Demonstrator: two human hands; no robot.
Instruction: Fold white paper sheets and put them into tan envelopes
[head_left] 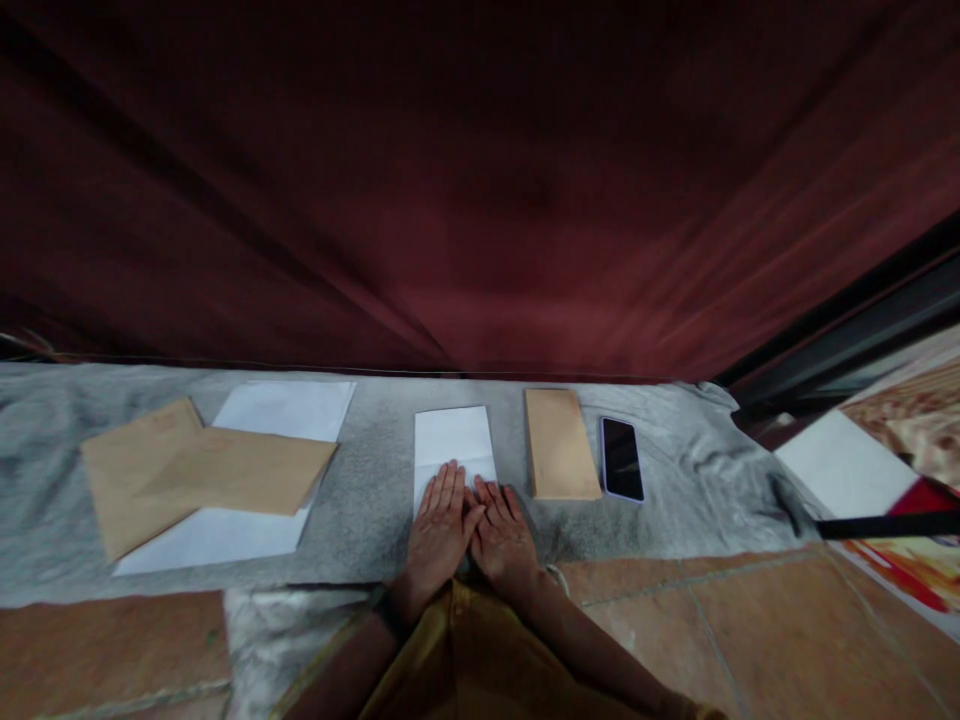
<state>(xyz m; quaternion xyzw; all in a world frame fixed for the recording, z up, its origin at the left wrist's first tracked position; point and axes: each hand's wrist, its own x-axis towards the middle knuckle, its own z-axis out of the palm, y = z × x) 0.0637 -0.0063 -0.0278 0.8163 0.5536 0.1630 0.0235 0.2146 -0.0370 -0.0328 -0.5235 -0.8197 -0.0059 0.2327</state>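
A folded white sheet of paper [453, 440] lies on a grey cloth [375, 490] in front of me. My left hand [436, 530] rests flat on its near end, fingers stretched out together. My right hand [501, 535] lies flat beside it, fingers extended, touching the paper's near right corner. The two hands touch each other at the thumbs. Neither hand holds anything.
A brown envelope [561, 443] lies just right of the paper, and a dark phone [622, 458] right of that. At the left, brown envelopes [187, 465] lie on white sheets [289, 410]. A dark red curtain [480, 180] hangs behind. Tiled floor [712, 620] is near me.
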